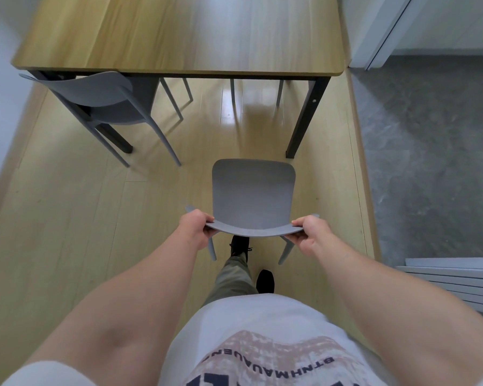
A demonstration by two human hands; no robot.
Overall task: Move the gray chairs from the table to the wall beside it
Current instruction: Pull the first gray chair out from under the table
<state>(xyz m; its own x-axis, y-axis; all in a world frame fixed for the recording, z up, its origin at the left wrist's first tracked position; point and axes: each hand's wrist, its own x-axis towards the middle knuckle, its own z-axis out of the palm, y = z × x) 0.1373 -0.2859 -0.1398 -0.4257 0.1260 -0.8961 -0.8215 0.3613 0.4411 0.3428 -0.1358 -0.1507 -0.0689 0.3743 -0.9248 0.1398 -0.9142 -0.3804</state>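
pale wood flooring [67, 218] filled most of the frame, with a gray textured floor [430, 162] along the right side. at the top, a wooden tabletop [179, 32] stood on black legs. a second gray chair [106, 104] sat tucked under its left corner at upper left. in the center, clear of the table, was the gray chair [253, 196], seat facing the table. the left hand [197, 228] and right hand [310, 232] each had fingers clenched around an end of its curved backrest. black shoes [239, 245] showed just below the backrest.
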